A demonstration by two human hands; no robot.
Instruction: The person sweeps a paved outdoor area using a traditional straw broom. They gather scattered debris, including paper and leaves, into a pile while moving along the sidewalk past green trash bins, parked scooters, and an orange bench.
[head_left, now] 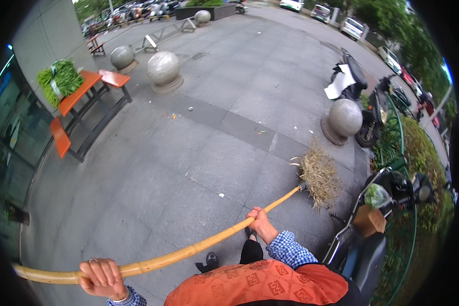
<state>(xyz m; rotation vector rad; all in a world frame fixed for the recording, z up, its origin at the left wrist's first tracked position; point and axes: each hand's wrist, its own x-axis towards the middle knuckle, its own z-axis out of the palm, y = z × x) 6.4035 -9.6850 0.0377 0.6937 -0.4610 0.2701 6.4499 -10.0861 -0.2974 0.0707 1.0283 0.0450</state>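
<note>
1. The broom [188,250] lay slantwise across the person, pole running lower left to upper right.
2. Left hand [103,278] fingers wrapped the butt end.
3. Right hand [262,224] gripped mid-pole, nearer the straw head [320,176] on the pavement [214,153].

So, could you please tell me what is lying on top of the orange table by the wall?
A bundle of green leafy stalks lies on the far end of the orange table. The tabletop beneath the bundle is covered; the near end is bare.
</note>
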